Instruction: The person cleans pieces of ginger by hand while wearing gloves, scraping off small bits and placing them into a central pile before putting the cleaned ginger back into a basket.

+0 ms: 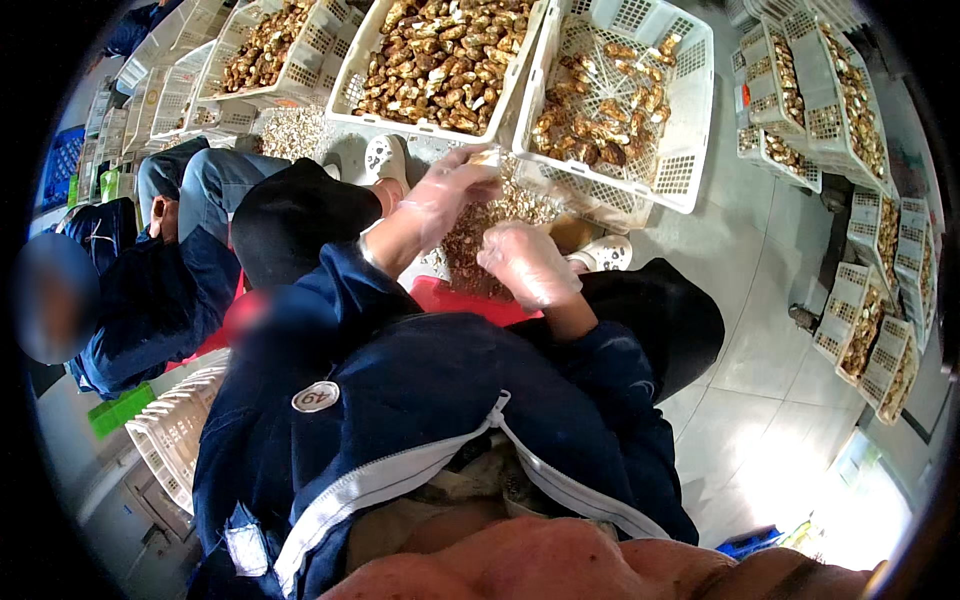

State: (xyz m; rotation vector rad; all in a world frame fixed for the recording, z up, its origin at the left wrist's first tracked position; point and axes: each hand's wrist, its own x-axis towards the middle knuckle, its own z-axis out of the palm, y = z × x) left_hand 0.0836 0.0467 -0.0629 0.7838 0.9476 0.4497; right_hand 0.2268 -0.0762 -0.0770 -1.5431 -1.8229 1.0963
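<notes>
My left hand [452, 187], in a clear plastic glove, reaches towards the crates with a small pale piece [487, 159] at its fingertips, perhaps part of a mushroom. My right hand [529, 266], gloved the same way, is curled to the right of it and nearer my body; whether it holds anything is hidden. Below and between the hands lies a heap of brown and pale trimmings [476, 251]. Ahead stands a white plastic crate [420, 126] full of brown-and-white mushrooms [450, 67]. Beside it, another white crate [701, 127] holds scattered mushrooms [611, 112].
Something red [457, 298] lies between my knees. A seated co-worker [157, 300] is at the left. More mushroom crates [292, 67] stand at upper left, and stacked crates [814, 112] line the right side. Empty nested crates [176, 435] stand at lower left.
</notes>
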